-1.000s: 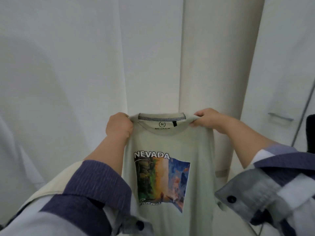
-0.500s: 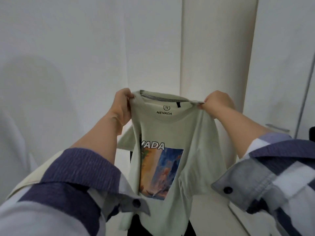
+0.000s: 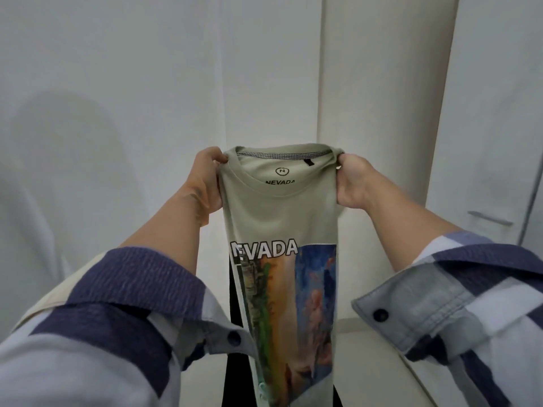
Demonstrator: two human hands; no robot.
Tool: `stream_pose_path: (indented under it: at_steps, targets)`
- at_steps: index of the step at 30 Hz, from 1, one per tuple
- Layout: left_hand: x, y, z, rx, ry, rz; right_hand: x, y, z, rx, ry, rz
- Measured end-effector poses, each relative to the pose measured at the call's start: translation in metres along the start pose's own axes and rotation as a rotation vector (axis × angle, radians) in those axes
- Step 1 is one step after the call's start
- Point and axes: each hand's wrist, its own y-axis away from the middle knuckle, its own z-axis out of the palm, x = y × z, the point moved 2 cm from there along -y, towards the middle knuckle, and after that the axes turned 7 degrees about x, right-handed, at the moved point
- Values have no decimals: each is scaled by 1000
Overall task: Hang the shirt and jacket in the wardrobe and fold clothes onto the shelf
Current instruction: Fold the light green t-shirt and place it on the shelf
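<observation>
- the pale green t-shirt (image 3: 282,218) hangs in mid-air, centre of view, print side facing the camera, well off any shelf.
- left hand (image 3: 205,180) is closed in a pinch on the left shoulder seam, right beside the collar (image 3: 282,154).
- right hand (image 3: 355,183) mirrors it, fingers curled shut on the right shoulder seam.
- the body looks narrowed, sides tucked behind, so the "nevada" print (image 3: 264,249) is cut at the left edge; that reads as a lengthwise fold in hand.
- holding it by both shoulders lets gravity pull the cloth straight and keeps the edges level.
- white wardrobe panels (image 3: 379,83) fill the far side; a door handle (image 3: 489,217) shows far right.
- a pale surface (image 3: 376,362) lies low right, near the hem; likely where it gets laid.
- no shelf is visible here.
</observation>
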Motion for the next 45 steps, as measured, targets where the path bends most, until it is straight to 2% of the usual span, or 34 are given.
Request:
stream_pose_path:
  at_steps: [4, 10, 14, 20, 27, 35, 45]
  targets:
    - [-12, -12, -11, -3, -36, -72, 1, -15, 0, 25, 145, -19]
    - [-44, -46, -27, -83, -196, -214, 26, -57, 2, 68, 188, -8]
    - [-74, -71, -33, -14, -214, -264, 60, -83, 12, 143, 167, 34]
    - [-85, -128, -36, 72, -190, -213, 68, -131, 34, 158, 32, 16]
    - [-88, -159, -42, -18, -149, -175, 69, -154, 37, 128, -42, -13]
    - [-170, -103, -65, -10, -171, -395, 159, -116, 4, 223, 56, 180]
    - [-319, 48, -107, 48, -241, -755, 328, 2, -80, 254, 158, 501]
